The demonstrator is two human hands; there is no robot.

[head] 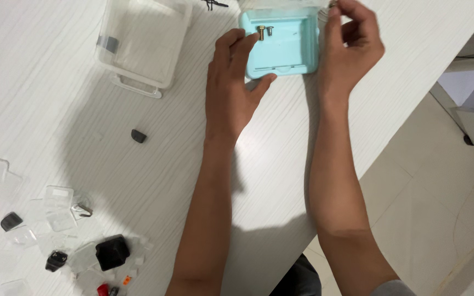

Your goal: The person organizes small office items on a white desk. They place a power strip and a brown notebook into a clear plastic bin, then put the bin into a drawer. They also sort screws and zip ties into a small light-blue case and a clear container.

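A light blue plastic tray (292,55) lies at the far edge of the white table. Two small screws sit inside it: a brass one (261,32) and a grey one (270,30). My left hand (231,82) rests flat on the table at the tray's left side, its fingertips at the tray's rim close to the brass screw. My right hand (352,44) is at the tray's right rim, fingers pinched on a small metal part (332,4) at the top edge of the view; what that part is cannot be told.
A clear plastic box (144,44) stands left of the tray. A small black piece (138,135) lies alone on the table. Several clear small cases and black parts (111,252) are scattered at the near left. The table edge runs diagonally on the right, with floor beyond.
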